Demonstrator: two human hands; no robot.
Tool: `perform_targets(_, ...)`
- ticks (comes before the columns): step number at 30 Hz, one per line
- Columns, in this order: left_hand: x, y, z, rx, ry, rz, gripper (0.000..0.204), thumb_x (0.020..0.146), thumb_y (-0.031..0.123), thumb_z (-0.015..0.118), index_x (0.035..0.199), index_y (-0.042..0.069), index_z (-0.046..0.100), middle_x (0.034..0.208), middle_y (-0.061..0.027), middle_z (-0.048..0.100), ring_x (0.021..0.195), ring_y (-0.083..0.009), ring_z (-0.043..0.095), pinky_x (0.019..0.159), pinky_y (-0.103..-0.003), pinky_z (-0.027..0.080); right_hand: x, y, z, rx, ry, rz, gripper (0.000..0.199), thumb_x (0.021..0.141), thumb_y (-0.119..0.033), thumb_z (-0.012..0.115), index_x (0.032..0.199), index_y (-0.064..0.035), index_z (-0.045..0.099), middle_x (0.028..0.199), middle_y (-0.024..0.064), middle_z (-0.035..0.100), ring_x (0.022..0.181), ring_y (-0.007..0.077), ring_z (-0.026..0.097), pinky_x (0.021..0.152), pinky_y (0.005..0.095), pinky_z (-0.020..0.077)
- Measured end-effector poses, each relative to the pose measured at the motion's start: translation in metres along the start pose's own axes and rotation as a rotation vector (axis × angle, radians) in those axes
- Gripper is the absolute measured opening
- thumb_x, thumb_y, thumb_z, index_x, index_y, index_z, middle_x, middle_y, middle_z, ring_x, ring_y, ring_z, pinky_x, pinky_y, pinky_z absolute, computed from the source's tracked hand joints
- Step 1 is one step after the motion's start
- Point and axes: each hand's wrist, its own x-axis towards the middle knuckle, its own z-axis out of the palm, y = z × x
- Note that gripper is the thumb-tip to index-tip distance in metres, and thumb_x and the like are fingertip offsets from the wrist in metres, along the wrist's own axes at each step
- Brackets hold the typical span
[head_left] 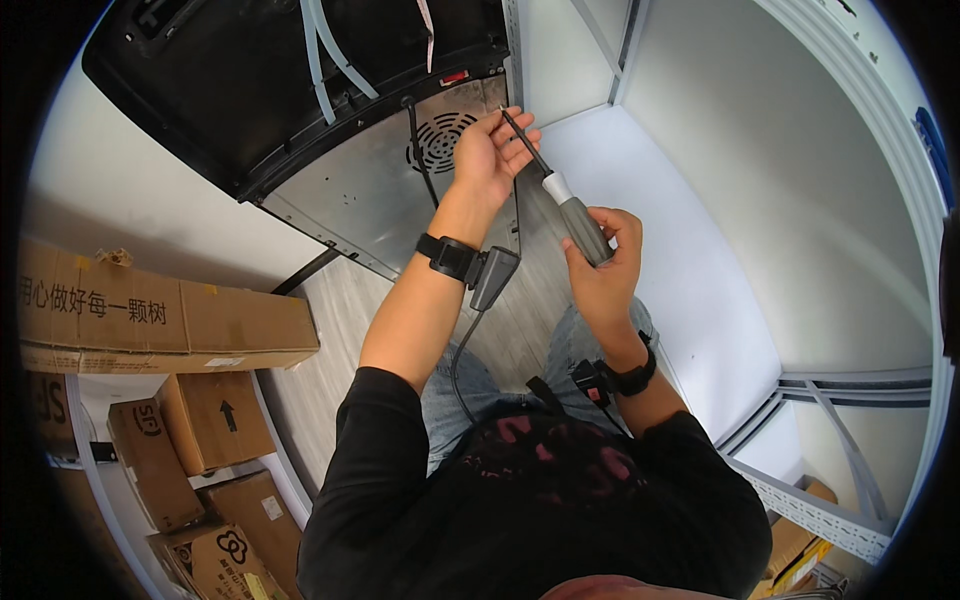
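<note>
My right hand (612,262) is wrapped round the grey handle of a screwdriver (579,219), whose dark shaft slants up and left. At the shaft's tip is my left hand (487,158), palm turned up, with thumb and forefinger close together there and the other fingers loosely curled. Something small may sit between those fingertips, but it is too small to make out. Just beyond the left hand stands a metal panel (350,195) with a round slotted vent (441,142). A black cable (416,150) hangs down in front of it.
Above the panel is a large black housing (220,90) with pale straps (318,60) hanging across it. A long cardboard box (170,310) and several smaller cartons (215,420) stand at left. White shelving (660,230) with metal uprights runs along the right. Cabled wrist devices (495,278) are on both arms.
</note>
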Motion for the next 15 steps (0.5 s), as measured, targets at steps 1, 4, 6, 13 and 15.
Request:
perform_targets(1, 0.000, 0.000, 0.000, 0.000, -0.009, 0.002, 0.028, 0.095, 0.016, 0.035, 0.109, -0.001, 0.053, 0.096, -0.0129, 0.065, 0.079, -0.0244, 0.066, 0.071, -0.033, 0.056, 0.001, 0.003, 0.002, -0.011, 0.029, -0.043, 0.044, 0.071, 0.005, 0.067, 0.111, -0.0031, 0.050, 0.101, 0.0068, 0.050, 0.091, 0.0147, 0.051, 0.075, 0.0290, 0.0451)
perform_targets(4, 0.001, 0.000, -0.003, -0.001, -0.026, 0.007, 0.028, 0.095, 0.014, 0.035, 0.109, -0.002, 0.052, 0.098, -0.0144, 0.065, 0.080, -0.0254, 0.066, 0.071, -0.034, 0.056, 0.004, -0.009, 0.002, 0.270, -0.048, 0.256, 0.042, 0.076, 0.001, 0.066, 0.114, -0.0034, 0.047, 0.104, 0.0085, 0.053, 0.076, 0.0122, 0.053, 0.061, 0.0243, 0.0453)
perform_targets(6, 0.001, 0.000, -0.004, 0.012, -0.036, 0.017, 0.028, 0.095, 0.014, 0.034, 0.110, -0.003, 0.051, 0.099, -0.0151, 0.064, 0.081, -0.0259, 0.066, 0.072, -0.034, 0.056, 0.006, -0.014, 0.000, 0.427, -0.161, 0.470, 0.039, 0.080, -0.004, 0.063, 0.115, -0.0035, 0.046, 0.103, 0.0098, 0.056, 0.067, 0.0102, 0.053, 0.053, 0.0217, 0.0434)
perform_targets(13, -0.004, 0.006, -0.002, 0.023, -0.066, 0.011, 0.032, 0.095, 0.013, 0.030, 0.114, -0.005, 0.048, 0.103, -0.0166, 0.063, 0.085, -0.0272, 0.065, 0.073, -0.035, 0.056, 0.011, -0.012, -0.003, 0.539, -0.298, 0.657, 0.025, 0.093, -0.013, 0.045, 0.116, -0.0029, 0.045, 0.087, 0.0106, 0.064, 0.056, 0.0066, 0.049, 0.047, 0.0202, 0.0401)
perform_targets(15, -0.004, 0.007, -0.003, 0.017, -0.077, 0.002, 0.033, 0.095, 0.014, 0.029, 0.115, -0.005, 0.048, 0.104, -0.0168, 0.063, 0.085, -0.0274, 0.065, 0.074, -0.036, 0.056, 0.009, -0.010, -0.002, 0.505, -0.286, 0.629, 0.024, 0.094, -0.013, 0.043, 0.116, -0.0027, 0.045, 0.087, 0.0106, 0.064, 0.054, 0.0066, 0.048, 0.047, 0.0203, 0.0399)
